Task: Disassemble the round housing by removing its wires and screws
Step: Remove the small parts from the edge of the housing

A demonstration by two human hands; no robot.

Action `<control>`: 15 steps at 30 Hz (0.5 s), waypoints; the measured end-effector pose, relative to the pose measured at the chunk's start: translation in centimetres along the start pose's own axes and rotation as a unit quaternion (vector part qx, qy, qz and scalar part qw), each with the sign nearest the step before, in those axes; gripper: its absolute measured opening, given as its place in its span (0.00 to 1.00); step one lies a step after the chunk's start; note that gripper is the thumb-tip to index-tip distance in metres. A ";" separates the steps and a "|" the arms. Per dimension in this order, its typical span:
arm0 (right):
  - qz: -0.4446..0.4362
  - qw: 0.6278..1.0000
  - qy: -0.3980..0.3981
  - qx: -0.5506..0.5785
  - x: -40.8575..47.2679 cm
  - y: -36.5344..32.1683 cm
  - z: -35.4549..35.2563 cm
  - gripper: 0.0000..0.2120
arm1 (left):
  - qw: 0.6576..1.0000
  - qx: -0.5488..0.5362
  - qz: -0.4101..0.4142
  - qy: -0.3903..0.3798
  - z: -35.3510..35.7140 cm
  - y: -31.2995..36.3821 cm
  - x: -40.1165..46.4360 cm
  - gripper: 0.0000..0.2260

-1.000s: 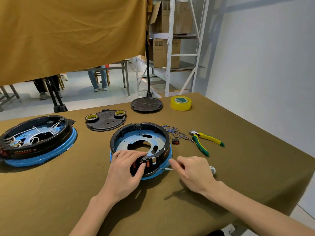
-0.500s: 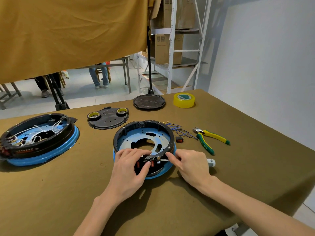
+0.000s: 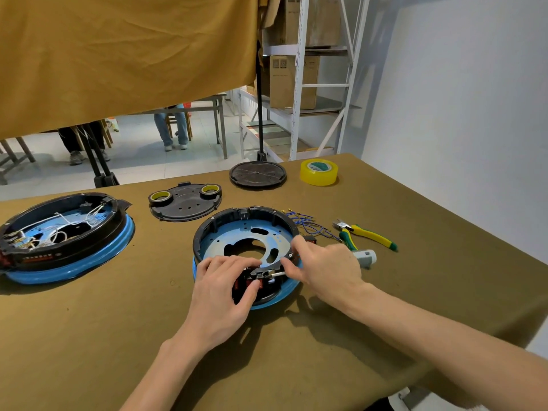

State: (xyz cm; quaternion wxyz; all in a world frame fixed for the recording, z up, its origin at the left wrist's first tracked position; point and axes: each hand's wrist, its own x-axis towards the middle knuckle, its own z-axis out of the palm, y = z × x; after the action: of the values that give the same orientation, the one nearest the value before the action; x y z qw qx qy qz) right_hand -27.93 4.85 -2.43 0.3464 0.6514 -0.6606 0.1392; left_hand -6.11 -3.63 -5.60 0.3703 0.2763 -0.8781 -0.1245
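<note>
The round housing [image 3: 237, 229], a black ring on a blue base with a bare blue metal plate inside, lies in the middle of the table. My left hand [image 3: 222, 292] grips its near rim, fingers curled over the black switch block with red parts. My right hand [image 3: 323, 265] holds a screwdriver; the grey handle [image 3: 366, 258] sticks out to the right and the metal tip [image 3: 274, 273] touches the near rim beside my left fingers. A bundle of loose blue wires [image 3: 308, 223] lies just right of the housing.
A second round housing [image 3: 62, 232] with white wires inside sits at the left. A black cover plate [image 3: 185, 201] with two tape rolls, a round black lid [image 3: 258, 175] and a yellow tape roll [image 3: 318, 172] lie behind. Yellow-green pliers [image 3: 364, 234] lie at the right.
My right hand has moved left and forward from the table onto the housing rim, bringing the screwdriver tip to the switch block. My left hand has stayed on the near rim.
</note>
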 end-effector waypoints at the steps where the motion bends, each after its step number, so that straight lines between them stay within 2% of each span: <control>1: -0.021 1.000 -0.005 -0.015 0.2 0.2 0.0 0.22 | 1.000 0.002 0.000 -0.001 0.0 0.1 0.0 0.17; 4: -0.088 0.996 -0.021 -0.026 0.6 0.5 0.1 0.22 | 1.000 0.010 0.003 -0.008 -0.1 0.3 0.0 0.19; 13: -0.167 0.985 -0.014 -0.049 2.9 0.6 -1.6 0.27 | 1.000 0.013 0.006 -0.021 -0.4 0.3 0.1 0.20; 15: -0.185 0.981 -0.033 -0.052 4.0 0.4 -2.3 0.28 | 1.000 0.010 0.004 -0.020 -0.4 0.3 0.0 0.20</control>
State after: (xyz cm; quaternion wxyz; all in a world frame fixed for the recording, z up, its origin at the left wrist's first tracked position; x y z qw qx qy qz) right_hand -27.36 3.29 1.87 0.3772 0.7478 -0.5461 0.0166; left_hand -5.99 -3.37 -5.19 0.3501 0.2741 -0.8876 -0.1199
